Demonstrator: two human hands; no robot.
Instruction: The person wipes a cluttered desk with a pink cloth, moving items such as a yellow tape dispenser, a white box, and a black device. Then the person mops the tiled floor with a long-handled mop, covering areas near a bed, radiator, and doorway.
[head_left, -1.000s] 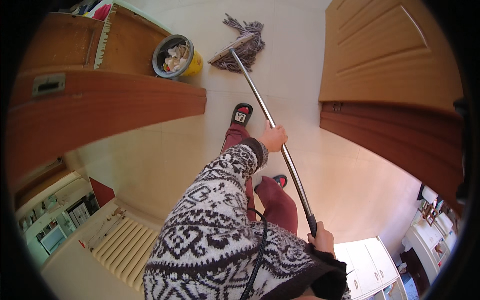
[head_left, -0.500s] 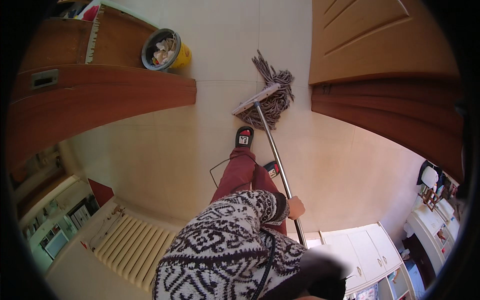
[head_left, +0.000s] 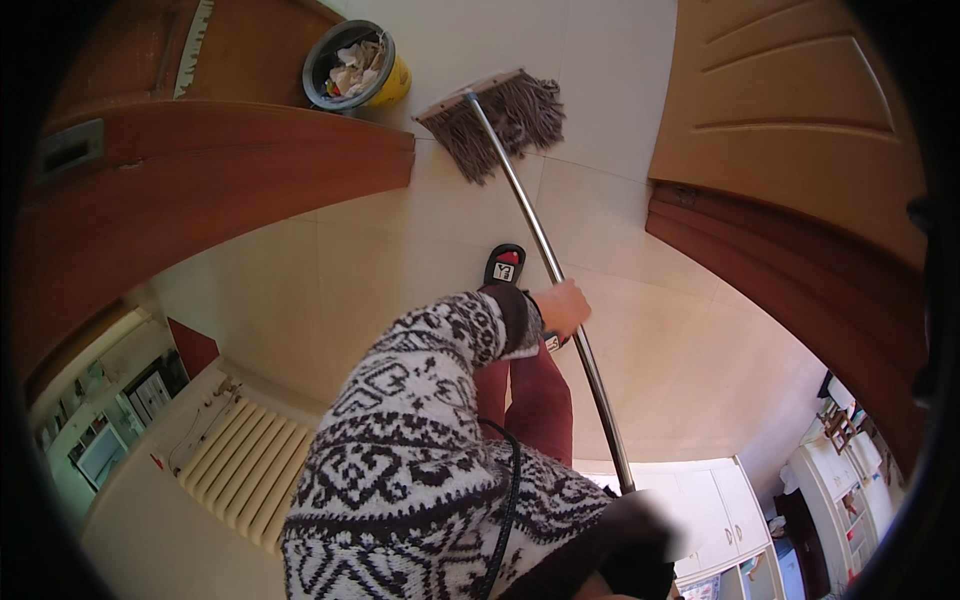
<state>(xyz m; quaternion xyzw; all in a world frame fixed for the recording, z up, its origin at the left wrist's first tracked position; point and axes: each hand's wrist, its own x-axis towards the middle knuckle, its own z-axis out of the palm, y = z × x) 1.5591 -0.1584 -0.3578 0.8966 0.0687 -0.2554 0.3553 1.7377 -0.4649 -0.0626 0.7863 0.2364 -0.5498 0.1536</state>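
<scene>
My left hand [head_left: 563,307] is closed around the metal handle of a string mop [head_left: 547,250], partway along its length. The mop's head, a pale flat bar with grey-brown strings [head_left: 500,125], lies on the floor ahead, its strings fanned out to the right. Toward me the handle runs to dark brown knit [head_left: 632,515] and a blurred patch at the lower right. The fingers of my right hand cannot be made out there. My left sleeve [head_left: 440,325] is black-and-white patterned knit, pushed forward over my legs.
A yellow bin with a grey rim [head_left: 315,62] holds crumpled waste close to the mop head's left end. Brown door frames [head_left: 250,150] stand at left and right, with a wooden door [head_left: 780,90] at the right. My slippered foot [head_left: 505,264] is below the mop head. A cream radiator [head_left: 245,470] is lower left.
The mop head has slid forward and slightly left, and its strings now spread to the right and toward me. My left arm has stretched forward with the handle. The view has shifted a little.
</scene>
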